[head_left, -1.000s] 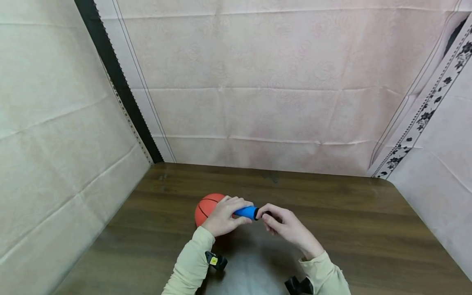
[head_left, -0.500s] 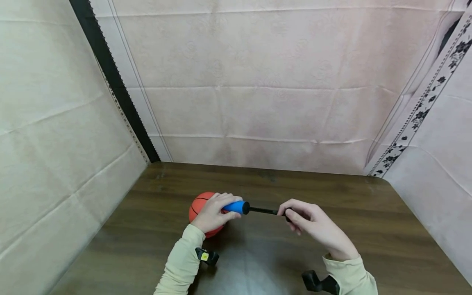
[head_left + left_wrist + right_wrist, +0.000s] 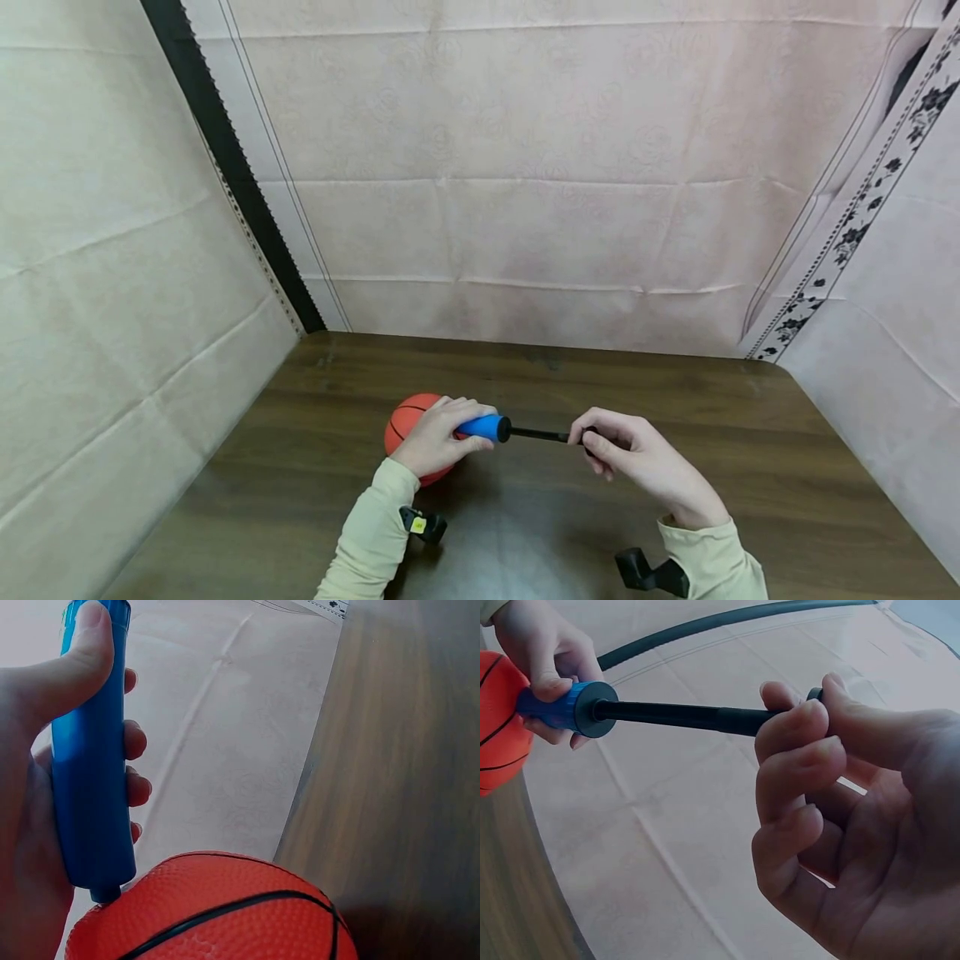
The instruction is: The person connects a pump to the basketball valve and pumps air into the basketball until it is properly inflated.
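A small red ball (image 3: pixel 406 418) with black lines, like a mini basketball, sits on the table beneath my left hand (image 3: pixel 438 437). That hand grips the blue barrel of a hand pump (image 3: pixel 91 787), thumb along it and fingers curled behind. In the left wrist view the barrel's narrow end meets the ball's surface (image 3: pixel 225 919). A black rod (image 3: pixel 675 714) stands drawn out from the barrel's black cap (image 3: pixel 598 709). At the rod's far end, my right hand (image 3: pixel 626 454) pinches the black handle between thumb and fingers; most of the handle is hidden by them.
The brown wood-grain table (image 3: pixel 360 533) spreads around the hands. Pale cloth hangs behind it (image 3: pixel 525 250) and on both sides, with a black strip (image 3: pixel 240 183) at the left corner and a floral border (image 3: pixel 847 242) at the right. Each wrist carries a black camera.
Over the last second my right hand has moved right, pulling the black rod out of the blue barrel. My left hand and the ball have shifted slightly left. The last half second shows little motion.
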The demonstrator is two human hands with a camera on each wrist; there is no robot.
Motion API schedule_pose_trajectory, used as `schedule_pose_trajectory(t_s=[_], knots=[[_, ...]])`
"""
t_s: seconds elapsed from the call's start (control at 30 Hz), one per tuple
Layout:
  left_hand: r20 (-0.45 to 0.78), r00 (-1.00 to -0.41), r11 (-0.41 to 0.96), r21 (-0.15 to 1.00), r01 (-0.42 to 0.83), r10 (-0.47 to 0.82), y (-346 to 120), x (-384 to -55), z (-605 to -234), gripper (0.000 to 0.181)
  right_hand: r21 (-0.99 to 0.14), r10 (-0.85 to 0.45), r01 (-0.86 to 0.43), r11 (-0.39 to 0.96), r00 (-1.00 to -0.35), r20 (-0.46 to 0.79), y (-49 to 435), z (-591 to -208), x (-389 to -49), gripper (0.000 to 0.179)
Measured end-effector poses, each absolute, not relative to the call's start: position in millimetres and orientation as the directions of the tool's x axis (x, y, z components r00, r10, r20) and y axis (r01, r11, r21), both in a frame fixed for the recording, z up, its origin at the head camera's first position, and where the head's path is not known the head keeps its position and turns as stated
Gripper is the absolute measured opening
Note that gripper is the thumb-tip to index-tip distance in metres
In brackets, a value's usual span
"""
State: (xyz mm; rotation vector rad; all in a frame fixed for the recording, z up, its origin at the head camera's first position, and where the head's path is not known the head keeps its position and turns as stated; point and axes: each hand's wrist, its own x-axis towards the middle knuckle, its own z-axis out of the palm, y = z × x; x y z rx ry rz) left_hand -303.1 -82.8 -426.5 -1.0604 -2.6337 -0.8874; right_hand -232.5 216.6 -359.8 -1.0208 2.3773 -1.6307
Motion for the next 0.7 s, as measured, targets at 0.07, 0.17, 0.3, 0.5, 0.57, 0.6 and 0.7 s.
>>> schedule_pose_trajectory(t_s=[0.07,0.17,0.3,0.5,0.57,0.6,0.7], knots=[[0.356,-0.735,0.571,0.467,0.675,0.578,-82.9,-302.8,-426.4,0.042,-0.852,-0.573,-0.487,0.192,-0.760,0.305,216.8,-360.1,-234.0,0.012],[0.355,-0.736,0.576,0.463,0.674,0.577,-83.3,-302.6,-426.3,0.042,-0.850,-0.580,-0.494,0.182,-0.752,0.313,216.6,-360.7,-236.0,0.013],[0.359,-0.743,0.578,0.470,0.666,0.564,-81.9,-303.2,-428.3,0.041,-0.874,-0.572,-0.451,0.179,-0.771,0.280,212.9,-364.3,-237.4,0.013],[0.378,-0.747,0.581,0.471,0.664,0.548,-75.5,-302.1,-430.3,0.040,-0.902,-0.585,-0.393,0.177,-0.779,0.224,191.2,-375.7,-245.0,0.018],[0.394,-0.731,0.580,0.444,0.682,0.558,-72.5,-301.4,-429.7,0.040,-0.900,-0.577,-0.389,0.200,-0.788,0.213,183.3,-380.3,-247.6,0.019],[0.401,-0.721,0.579,0.429,0.693,0.566,-71.0,-301.1,-429.4,0.039,-0.898,-0.572,-0.386,0.213,-0.794,0.206,179.8,-382.6,-248.5,0.019],[0.420,-0.684,0.562,0.389,0.730,0.597,-67.4,-300.6,-428.5,0.039,-0.886,-0.560,-0.386,0.255,-0.806,0.190,171.2,-387.7,-250.1,0.019]])
